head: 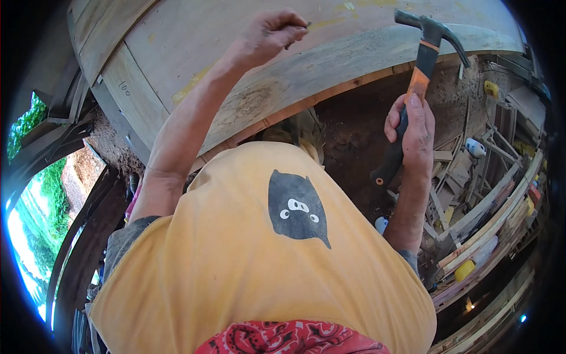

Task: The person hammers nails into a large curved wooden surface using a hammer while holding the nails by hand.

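Observation:
My right hand (413, 128) grips a claw hammer (423, 73) by its black and orange handle, with the steel head raised at the upper right beside the wooden panel's edge. Above the large pale wooden panel (283, 88) is my left hand (276, 33), its fingers closed on a small dark thin thing (309, 24), too small to name surely. The panel has a curved front edge with a reddish wood strip (336, 88) under it. Yellow streaks and a handwritten mark show on its wood. The hammer head does not touch my left hand.
Scrap boards (455, 172) lie in a heap at the right, with a white bottle (475, 147) among them. A yellow container (491, 89) is at the upper right, and long planks (495, 221) curve along the right side. Dark beams (82, 230) frame an opening at the left.

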### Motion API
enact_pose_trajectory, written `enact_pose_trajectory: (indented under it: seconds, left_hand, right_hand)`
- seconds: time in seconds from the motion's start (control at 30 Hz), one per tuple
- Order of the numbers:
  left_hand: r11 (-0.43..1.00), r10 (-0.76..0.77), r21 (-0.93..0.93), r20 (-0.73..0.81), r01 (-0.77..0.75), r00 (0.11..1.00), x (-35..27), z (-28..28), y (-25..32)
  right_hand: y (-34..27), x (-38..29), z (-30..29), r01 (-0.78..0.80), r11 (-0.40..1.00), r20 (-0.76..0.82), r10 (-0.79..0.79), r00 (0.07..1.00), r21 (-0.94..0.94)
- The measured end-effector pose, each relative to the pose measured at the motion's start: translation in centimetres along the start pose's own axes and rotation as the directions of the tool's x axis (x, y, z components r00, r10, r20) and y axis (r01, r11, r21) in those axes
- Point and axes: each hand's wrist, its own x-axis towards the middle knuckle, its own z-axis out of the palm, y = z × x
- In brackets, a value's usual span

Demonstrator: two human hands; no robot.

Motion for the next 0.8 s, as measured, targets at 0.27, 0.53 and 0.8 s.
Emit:
enact_pose_trajectory:
  seconds: [0.27, 0.53, 0.8]
  left_hand:
    - [0.996, 0.056, -0.04, -0.405, -0.079, 0.913, -5.8, -7.8, -3.7]
    - [0.992, 0.123, 0.107, -0.65, -0.07, 0.75, -13.6, -13.1, -4.6]
    - [0.957, 0.228, 0.288, -0.813, 0.028, 0.536, -19.0, -16.6, -7.4]
  right_hand:
    - [5.3, -1.9, 3.7, 0.154, 0.867, 0.158, -0.088, 0.984, -0.474]
    - [6.8, -2.1, 4.8, 0.427, 0.6, 0.184, -0.423, 0.887, -0.676]
    - [9.6, -2.5, 5.9, 0.092, 0.777, 0.151, 0.004, 0.989, -0.623]
